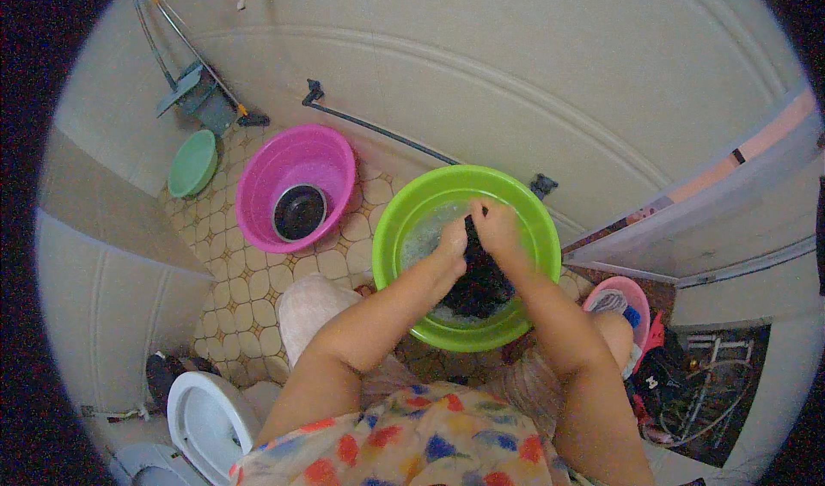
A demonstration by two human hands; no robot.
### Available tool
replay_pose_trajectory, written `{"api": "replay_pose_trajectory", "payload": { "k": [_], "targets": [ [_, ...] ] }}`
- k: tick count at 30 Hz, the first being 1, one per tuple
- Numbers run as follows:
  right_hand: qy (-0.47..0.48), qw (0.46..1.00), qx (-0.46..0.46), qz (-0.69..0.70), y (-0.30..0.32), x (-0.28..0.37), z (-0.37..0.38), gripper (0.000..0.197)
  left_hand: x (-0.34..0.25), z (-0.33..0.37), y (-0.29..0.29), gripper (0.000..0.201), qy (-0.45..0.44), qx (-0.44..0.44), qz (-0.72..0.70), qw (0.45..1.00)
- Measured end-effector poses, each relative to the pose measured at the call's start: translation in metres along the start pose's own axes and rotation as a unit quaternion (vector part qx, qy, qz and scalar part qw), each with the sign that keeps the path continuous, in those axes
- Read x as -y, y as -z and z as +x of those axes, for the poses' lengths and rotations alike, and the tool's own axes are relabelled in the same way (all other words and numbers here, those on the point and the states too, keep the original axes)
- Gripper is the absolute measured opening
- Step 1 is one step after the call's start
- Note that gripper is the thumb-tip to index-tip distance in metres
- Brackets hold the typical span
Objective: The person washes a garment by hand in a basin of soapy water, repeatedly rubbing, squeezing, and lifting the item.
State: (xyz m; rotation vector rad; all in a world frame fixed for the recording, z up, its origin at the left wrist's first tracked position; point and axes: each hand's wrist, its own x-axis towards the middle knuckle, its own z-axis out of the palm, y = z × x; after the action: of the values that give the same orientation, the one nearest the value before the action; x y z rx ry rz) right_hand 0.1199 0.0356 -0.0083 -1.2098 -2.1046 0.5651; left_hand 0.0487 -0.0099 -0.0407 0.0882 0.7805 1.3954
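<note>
Clenched on the dark cloth (478,288), our left hand (453,247) and right hand (500,235) bunch it among suds (419,245) in the green basin (382,250). We judge the washing midway: soaking done, rinsing and wringing apparently left, with fabric (608,300) in the small pink tub (641,301) perhaps waiting.

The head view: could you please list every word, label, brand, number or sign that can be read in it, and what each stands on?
There is no readable text.
Black crumpled item at lower right: a small white mark, too small and blurred to read.
Round bright-green plastic basin and round magenta plastic basin: no lettering visible.
Wet black cloth in the left hand and right hand: no lettering visible.
</note>
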Motion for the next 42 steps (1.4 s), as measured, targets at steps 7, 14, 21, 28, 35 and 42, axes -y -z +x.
{"api": "replay_pose_trajectory", "payload": {
  "k": [7,14,21,28,35,42],
  "targets": [
    [0.151,0.986,0.067,0.001,0.008,0.056,-0.036,0.021,-0.017,0.020,0.039,0.023,-0.068,0.061,-0.003,0.996],
    [-0.047,0.998,-0.015,0.046,-0.002,-0.013,0.000,0.027,-0.012,-0.014,-0.025,0.028,-0.029,-0.044,0.019,0.998],
    [-0.046,0.997,0.058,0.003,-0.024,-0.040,-0.003,0.033,-0.022,0.027,0.034,0.040,-0.323,-0.180,0.443,0.817],
    [-0.110,0.941,0.277,-0.160,-0.022,-0.045,-0.027,0.054,-0.005,0.028,0.069,0.045,-0.146,-0.158,0.735,0.644],
    [-0.215,0.944,0.229,-0.097,-0.043,-0.082,-0.013,0.056,-0.002,0.034,0.062,0.039,-0.123,-0.146,0.403,0.895],
    [-0.181,0.956,0.076,0.218,-0.062,-0.042,-0.045,0.032,-0.001,0.025,0.037,0.033,-0.070,-0.094,0.079,0.990]
  ]
}}
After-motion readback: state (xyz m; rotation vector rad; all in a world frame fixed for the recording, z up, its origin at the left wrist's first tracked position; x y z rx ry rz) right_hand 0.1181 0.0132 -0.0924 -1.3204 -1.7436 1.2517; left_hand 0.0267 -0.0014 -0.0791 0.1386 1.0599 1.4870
